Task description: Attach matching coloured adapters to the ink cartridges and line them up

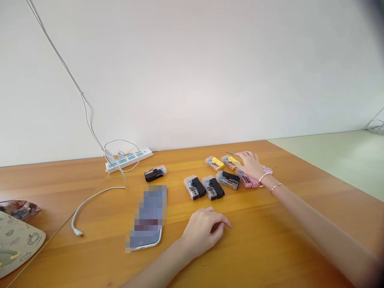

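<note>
Your wooden desk (264,248) meets a white wall (192,72), with a white power strip (129,161) at the back and a white cable (90,204) curling across the wood. A loose loop of that cable could catch your left arm if you sweep it that way. A blurred phone-like slab (148,216) lies just beside your left hand, so a careless sideways move could knock it.

The clear-wrapped packs (213,184) sit in a tight cluster ahead of you: 4 with black parts, 2 with yellow, and pink ones partly under your right hand (249,166). Their contents are too small to tell. The packs nearly touch, so pressing or dragging one could shove its neighbours out of line.

Your right fingers are open and spread, resting over the yellow and pink packs without a visible grip. Your left hand (207,230) lies on the desk, fingers loosely curled around nothing. The 2 bracelets (270,183) on your right wrist could snag a wrapper's edge. A thin stick (231,152) lies just past your right fingertips, where they could flick it.
</note>
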A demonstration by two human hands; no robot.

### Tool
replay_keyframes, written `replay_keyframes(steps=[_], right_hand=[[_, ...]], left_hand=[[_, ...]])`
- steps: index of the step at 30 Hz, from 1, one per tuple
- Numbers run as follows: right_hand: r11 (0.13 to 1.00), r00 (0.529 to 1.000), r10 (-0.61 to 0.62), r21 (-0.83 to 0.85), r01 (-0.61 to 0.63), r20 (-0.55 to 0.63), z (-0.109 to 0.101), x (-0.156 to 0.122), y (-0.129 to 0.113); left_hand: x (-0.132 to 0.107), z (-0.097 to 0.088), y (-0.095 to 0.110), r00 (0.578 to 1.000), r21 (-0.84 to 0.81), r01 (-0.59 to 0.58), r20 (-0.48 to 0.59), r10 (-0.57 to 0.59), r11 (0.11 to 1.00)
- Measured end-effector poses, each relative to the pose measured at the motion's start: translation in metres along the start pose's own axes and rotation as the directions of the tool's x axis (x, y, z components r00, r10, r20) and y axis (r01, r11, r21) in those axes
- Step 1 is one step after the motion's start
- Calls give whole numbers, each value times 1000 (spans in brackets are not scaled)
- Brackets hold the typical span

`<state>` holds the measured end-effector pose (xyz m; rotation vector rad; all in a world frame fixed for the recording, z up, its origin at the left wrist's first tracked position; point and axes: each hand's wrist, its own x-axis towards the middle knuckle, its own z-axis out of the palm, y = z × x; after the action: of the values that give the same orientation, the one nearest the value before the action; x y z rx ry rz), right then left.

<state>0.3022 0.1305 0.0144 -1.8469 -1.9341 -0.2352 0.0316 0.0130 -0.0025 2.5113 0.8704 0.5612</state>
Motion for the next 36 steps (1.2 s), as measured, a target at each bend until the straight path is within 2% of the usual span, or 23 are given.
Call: replay_keyframes(steps=[5,9,18,20,23,26,30,36], right_hand=[[987,992,127,103,-126,-2,-13,-33,53],[964,987,161,209,-163,23,-8,-52,68],[862,990,102,487,-137,97,-8,-61,52],[839,990,99,526,-138,101,-10,-63,49],[815,987,124,558,-158,98,-13,-67,43],[792,983,146,583,-181,107,-16,-70,37],[755,980,146,625,-199,136,-20,-73,26],[736,984,89,655,-171,157,-23,-77,12]], left_hand=[[-2,1,-1,999,8,-46,4,46,999],[-3,2,0,997,27,-79,-1,79,997],[-3,1,1,995,48,-91,-24,92,995],[-3,2,0,991,39,-103,-78,105,994],[-3,3,-2,969,52,-90,-228,100,995],[-2,3,-4,951,111,32,-309,4,993],[0,2,-8,950,128,194,-272,-154,973],[0,4,-13,955,116,230,-217,-202,966]])
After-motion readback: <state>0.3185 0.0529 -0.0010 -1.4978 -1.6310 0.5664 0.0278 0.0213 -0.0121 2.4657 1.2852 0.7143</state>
